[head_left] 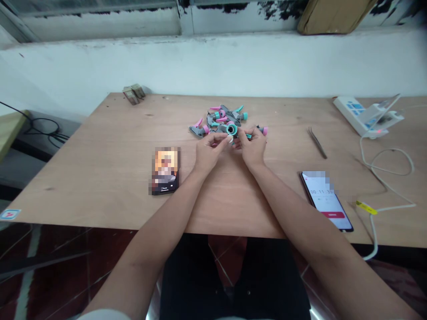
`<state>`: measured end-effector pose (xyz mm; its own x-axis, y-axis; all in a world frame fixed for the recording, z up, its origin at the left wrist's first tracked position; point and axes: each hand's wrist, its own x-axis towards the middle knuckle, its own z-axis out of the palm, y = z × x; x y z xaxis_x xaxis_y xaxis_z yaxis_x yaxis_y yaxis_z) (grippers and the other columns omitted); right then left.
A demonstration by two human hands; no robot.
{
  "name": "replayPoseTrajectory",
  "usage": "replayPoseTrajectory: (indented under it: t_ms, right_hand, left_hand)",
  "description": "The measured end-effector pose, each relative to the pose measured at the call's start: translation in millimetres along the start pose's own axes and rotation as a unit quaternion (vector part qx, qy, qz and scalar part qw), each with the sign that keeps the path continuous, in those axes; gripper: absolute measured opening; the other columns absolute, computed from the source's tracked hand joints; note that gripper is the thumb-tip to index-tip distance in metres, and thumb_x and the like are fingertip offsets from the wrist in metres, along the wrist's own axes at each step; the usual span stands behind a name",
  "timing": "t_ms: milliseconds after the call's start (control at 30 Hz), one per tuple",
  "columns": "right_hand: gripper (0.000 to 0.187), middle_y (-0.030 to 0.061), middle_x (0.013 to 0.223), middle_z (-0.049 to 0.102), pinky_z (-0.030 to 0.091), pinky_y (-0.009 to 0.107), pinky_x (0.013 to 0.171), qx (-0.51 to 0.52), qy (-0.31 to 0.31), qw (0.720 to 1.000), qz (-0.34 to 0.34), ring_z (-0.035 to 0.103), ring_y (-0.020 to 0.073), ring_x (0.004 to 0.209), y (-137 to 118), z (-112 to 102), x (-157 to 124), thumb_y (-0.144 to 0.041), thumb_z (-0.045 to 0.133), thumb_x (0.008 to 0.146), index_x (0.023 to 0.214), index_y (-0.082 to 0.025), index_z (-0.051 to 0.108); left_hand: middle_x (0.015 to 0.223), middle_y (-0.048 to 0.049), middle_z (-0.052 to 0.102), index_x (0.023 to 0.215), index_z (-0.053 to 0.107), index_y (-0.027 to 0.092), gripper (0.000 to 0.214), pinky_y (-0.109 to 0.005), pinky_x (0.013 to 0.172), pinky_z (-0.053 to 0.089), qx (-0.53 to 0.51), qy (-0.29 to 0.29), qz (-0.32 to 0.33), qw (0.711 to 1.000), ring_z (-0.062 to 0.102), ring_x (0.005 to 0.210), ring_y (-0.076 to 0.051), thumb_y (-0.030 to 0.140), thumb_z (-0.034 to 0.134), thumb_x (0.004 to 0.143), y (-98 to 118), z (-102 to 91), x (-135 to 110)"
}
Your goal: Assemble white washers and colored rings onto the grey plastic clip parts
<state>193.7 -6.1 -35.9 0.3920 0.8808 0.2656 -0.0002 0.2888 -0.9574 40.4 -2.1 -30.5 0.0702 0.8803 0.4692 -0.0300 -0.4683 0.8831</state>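
My left hand [210, 153] and my right hand [253, 149] meet over the middle of the table. Between their fingertips is a grey spray-bottle trigger head [231, 129], its round teal collar turned open end toward me. Fingers of both hands are closed on it, and they hide most of its body. Just behind lies a pile of similar trigger heads [230, 116] in grey, pink and teal. One with a pink collar [204, 129] rests left of the pile. Another pink collar [265, 130] shows beyond my right hand.
A phone [165, 171] lies on the wooden table [110, 155] to the left. Right of my arm, another phone [325, 200] displays a timer. Metal tweezers [317, 143] lie behind it. A power strip [358, 115] with a white cable [396, 207] occupies the right side; small blocks [134, 94] sit back left.
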Motion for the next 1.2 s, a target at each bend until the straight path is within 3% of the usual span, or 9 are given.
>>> replayPoseTrajectory:
  t_ms: [433,633,733,900,1067,1200]
  right_hand:
    - [0.050,-0.0022,0.073,0.073,0.057,0.035,0.056,-0.008,-0.041,0.999,-0.021,0.070,0.0197,0.059,-7,2,-8,-0.074,0.077,0.086,0.086,-0.030,0.054]
    - [0.051,-0.0035,0.071,0.072,0.057,0.035,0.055,0.000,-0.056,0.998,-0.036,0.068,0.0183,0.057,-11,3,-10,-0.073,0.078,0.086,0.083,-0.030,0.052]
    - [0.050,-0.0034,0.071,0.072,0.058,0.035,0.056,-0.005,-0.063,0.997,-0.040,0.068,0.0188,0.057,-10,2,-9,-0.074,0.077,0.088,0.083,-0.031,0.052]
    - [0.046,-0.0023,0.072,0.072,0.059,0.035,0.057,-0.025,-0.059,0.996,-0.064,0.070,0.0195,0.059,-3,0,-6,-0.070,0.077,0.090,0.083,-0.029,0.055]
    - [0.050,-0.0007,0.075,0.072,0.060,0.034,0.058,-0.051,-0.041,0.996,-0.067,0.071,0.0200,0.065,4,0,-3,-0.075,0.072,0.092,0.086,-0.028,0.059]
    - [0.051,0.0003,0.077,0.073,0.061,0.033,0.062,-0.073,-0.041,0.993,-0.083,0.073,0.0205,0.071,4,-1,-2,-0.077,0.069,0.093,0.087,-0.026,0.062]
  left_hand:
    - [0.096,-0.0061,0.080,0.101,0.076,0.021,0.042,-0.027,0.071,0.057,0.027,0.050,-0.018,0.998,0.072,0.080,-0.015,0.060,0.086,0.087,-1,-0.5,2]
    - [0.092,-0.0028,0.075,0.115,0.073,0.024,0.051,-0.026,0.062,0.056,0.020,0.066,-0.021,0.997,0.071,0.071,-0.014,0.066,0.085,0.087,1,-2.8,4]
    - [0.098,-0.0057,0.079,0.113,0.076,0.023,0.053,-0.026,0.057,0.057,0.013,0.048,-0.044,0.998,0.073,0.071,-0.015,0.068,0.084,0.087,2,-3.9,4]
    - [0.084,-0.0053,0.081,0.128,0.077,0.023,0.055,-0.026,0.056,0.060,-0.021,-0.016,-0.065,0.998,0.075,0.063,-0.016,0.066,0.078,0.094,2,-2.1,2]
    - [0.099,-0.0083,0.085,0.143,0.071,0.021,0.060,-0.027,0.065,0.067,-0.035,-0.054,-0.083,0.994,0.080,0.071,-0.017,0.058,0.075,0.097,-1,-1.9,1]
    - [0.099,-0.0087,0.086,0.144,0.070,0.018,0.053,-0.029,0.068,0.069,-0.021,-0.055,-0.074,0.996,0.082,0.073,-0.018,0.047,0.073,0.099,-4,-3.3,1]
